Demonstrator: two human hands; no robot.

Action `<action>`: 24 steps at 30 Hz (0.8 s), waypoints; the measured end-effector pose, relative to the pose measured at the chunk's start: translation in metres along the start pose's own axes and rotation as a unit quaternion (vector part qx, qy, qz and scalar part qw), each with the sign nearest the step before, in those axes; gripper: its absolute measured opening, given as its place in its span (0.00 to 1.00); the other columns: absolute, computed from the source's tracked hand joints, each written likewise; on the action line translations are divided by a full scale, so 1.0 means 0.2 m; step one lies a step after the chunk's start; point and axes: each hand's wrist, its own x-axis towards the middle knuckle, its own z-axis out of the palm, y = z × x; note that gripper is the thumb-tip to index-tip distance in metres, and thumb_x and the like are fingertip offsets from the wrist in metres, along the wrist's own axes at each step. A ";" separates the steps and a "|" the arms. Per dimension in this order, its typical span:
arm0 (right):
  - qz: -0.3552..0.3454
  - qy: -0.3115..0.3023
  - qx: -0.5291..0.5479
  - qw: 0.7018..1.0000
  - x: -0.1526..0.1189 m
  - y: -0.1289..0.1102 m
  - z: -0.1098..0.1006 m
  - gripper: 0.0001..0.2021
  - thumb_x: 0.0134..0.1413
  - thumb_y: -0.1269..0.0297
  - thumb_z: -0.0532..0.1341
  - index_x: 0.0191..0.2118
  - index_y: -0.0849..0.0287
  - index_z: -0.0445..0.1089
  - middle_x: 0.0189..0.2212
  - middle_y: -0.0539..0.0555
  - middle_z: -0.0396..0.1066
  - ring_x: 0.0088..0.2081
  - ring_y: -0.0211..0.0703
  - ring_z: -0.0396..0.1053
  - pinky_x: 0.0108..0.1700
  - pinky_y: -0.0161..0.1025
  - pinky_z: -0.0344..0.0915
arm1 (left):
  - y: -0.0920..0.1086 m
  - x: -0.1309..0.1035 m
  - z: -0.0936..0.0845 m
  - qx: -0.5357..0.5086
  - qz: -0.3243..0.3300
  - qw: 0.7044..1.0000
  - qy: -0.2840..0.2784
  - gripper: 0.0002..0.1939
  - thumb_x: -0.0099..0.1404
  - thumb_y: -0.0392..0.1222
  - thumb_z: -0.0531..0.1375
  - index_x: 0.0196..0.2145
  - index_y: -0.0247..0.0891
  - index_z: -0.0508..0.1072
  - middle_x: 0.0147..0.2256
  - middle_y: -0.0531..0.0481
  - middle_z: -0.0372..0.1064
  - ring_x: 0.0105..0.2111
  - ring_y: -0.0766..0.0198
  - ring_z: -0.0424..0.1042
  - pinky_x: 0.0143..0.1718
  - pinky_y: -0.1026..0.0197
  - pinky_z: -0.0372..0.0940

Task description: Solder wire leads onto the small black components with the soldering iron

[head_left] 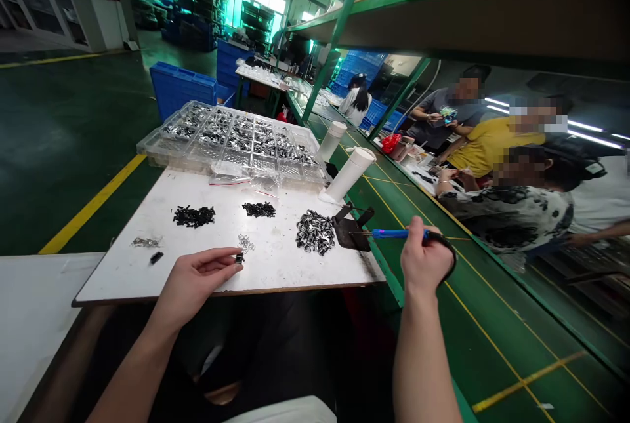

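Note:
Between the thumb and fingers of my left hand (201, 275) is a small black part (239, 258), above the white table board (275, 272). My right hand (422, 256) is wrapped round a blue screwdriver-like tool (388, 234) with a black cord or loop behind it. The thin tip of the tool points left, over a dark metal stand (352, 229). Tiny metal rings (246, 244) lie just beyond my left fingertips. Further off are two piles of black parts (193, 216) (259, 209), and a pile of black-and-silver parts (315, 233) sits left of the stand.
A clear compartment tray (236, 138) of metal parts spans the board's back, with plastic bags (251, 177) before it. Two white cylinders (352, 174) (333, 140) stand at the right. Beyond the green conveyor (418, 213) several people sit. A shelf (472, 3) hangs overhead.

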 end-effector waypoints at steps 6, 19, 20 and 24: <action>-0.044 -0.097 -0.055 0.993 0.26 -0.10 0.05 0.28 0.59 0.37 0.52 0.18 0.53 0.58 0.14 0.51 0.56 0.21 0.42 0.56 0.33 0.43 0.55 | 0.00 0.01 -0.01 0.015 0.003 1.000 -0.021 0.22 0.49 0.50 0.74 0.40 0.39 0.85 0.35 0.44 0.82 0.38 0.51 0.82 0.46 0.54 0.77; 0.012 -0.286 0.000 0.958 0.27 -0.07 0.12 0.27 0.44 0.35 0.64 0.17 0.57 0.66 0.13 0.49 0.59 0.21 0.40 0.57 0.28 0.40 0.54 | -0.02 0.02 -0.01 -0.002 0.012 1.000 -0.025 0.19 0.49 0.49 0.73 0.40 0.40 0.85 0.34 0.45 0.82 0.37 0.52 0.82 0.43 0.56 0.78; 0.011 -0.292 -0.010 0.956 0.27 -0.07 0.13 0.28 0.44 0.35 0.64 0.17 0.57 0.65 0.13 0.49 0.60 0.20 0.40 0.58 0.27 0.39 0.54 | -0.01 0.01 -0.02 -0.002 0.010 1.000 -0.027 0.19 0.49 0.48 0.73 0.40 0.40 0.85 0.34 0.46 0.82 0.37 0.52 0.82 0.43 0.56 0.78; -0.012 -0.326 0.007 0.945 0.28 -0.07 0.15 0.28 0.42 0.34 0.65 0.17 0.57 0.66 0.13 0.51 0.63 0.19 0.39 0.58 0.24 0.39 0.52 | 0.01 0.00 -0.01 -0.003 0.002 1.000 -0.029 0.18 0.50 0.46 0.74 0.39 0.40 0.85 0.33 0.47 0.81 0.37 0.54 0.81 0.43 0.58 0.77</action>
